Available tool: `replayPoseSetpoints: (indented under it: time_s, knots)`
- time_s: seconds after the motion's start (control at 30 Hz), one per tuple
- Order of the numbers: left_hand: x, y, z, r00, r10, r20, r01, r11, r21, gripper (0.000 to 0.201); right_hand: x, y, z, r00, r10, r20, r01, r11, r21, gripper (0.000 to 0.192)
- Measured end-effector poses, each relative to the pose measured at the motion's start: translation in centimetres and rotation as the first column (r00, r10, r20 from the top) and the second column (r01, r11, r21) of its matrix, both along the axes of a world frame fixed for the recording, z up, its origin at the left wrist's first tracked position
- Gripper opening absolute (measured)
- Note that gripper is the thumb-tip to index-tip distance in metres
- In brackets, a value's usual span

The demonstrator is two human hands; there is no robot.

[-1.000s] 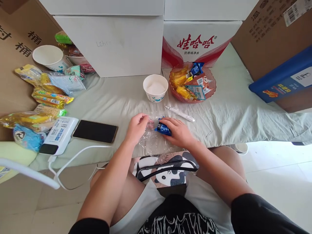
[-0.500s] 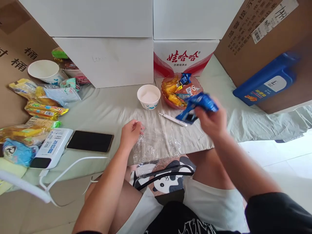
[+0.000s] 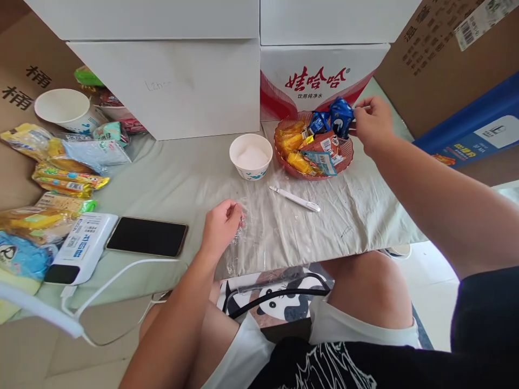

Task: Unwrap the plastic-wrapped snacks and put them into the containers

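Writing shows most plainly on the white carton beyond the right hand: large red Chinese characters, 娃哈哈, with a smaller line beneath that is too small to read. Brown cardboard far left of the left hand carries the black character 桶 twice. The blue snack packet bears print too blurred to read. The right arm stretches forward, its fingers pinching the packet's edge and holding it just above the far rim of the red basket, among other wrapped snacks. The left hand rests on the tabletop, fingers curled and pressed together on clear plastic film. A white pen lies between the two hands, near a paper cup.
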State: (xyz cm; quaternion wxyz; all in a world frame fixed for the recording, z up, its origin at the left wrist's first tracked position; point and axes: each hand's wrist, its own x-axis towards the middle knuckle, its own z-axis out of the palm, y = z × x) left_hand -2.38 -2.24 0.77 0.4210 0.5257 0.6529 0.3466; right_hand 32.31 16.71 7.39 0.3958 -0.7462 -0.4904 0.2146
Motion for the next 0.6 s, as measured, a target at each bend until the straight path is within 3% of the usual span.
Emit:
replayPoseSetpoints:
  time_s: [0.17, 0.3, 0.47, 0.6]
  knots:
    - [0.0, 0.0, -0.1, 1.0, -0.003, -0.022, 0.003, 1.0, 0.014, 0.022, 0.1, -0.2, -0.4, 0.988, 0.053, 0.146, -0.056, 0.998, 0.014, 0.027]
    - [0.1, 0.0, 0.3, 0.999, 0.0, -0.033, 0.0, 1.0, 0.019, 0.022, -0.3, -1.2, 0.1, 0.985, 0.065, 0.161, -0.076, 0.995, 0.065, 0.029]
    - [0.0, -0.1, 0.5, 0.999, 0.013, -0.052, -0.012, 1.0, 0.012, 0.021, -0.1, -2.4, 1.3, 0.975, 0.098, 0.199, -0.066, 0.985, -0.161, 0.043]
    - [0.0, -0.2, 0.3, 0.999, 0.014, -0.043, -0.013, 0.999, 0.031, 0.021, -0.4, -2.4, 2.8, 0.888, 0.174, 0.426, -0.123, 0.982, -0.144, 0.04]
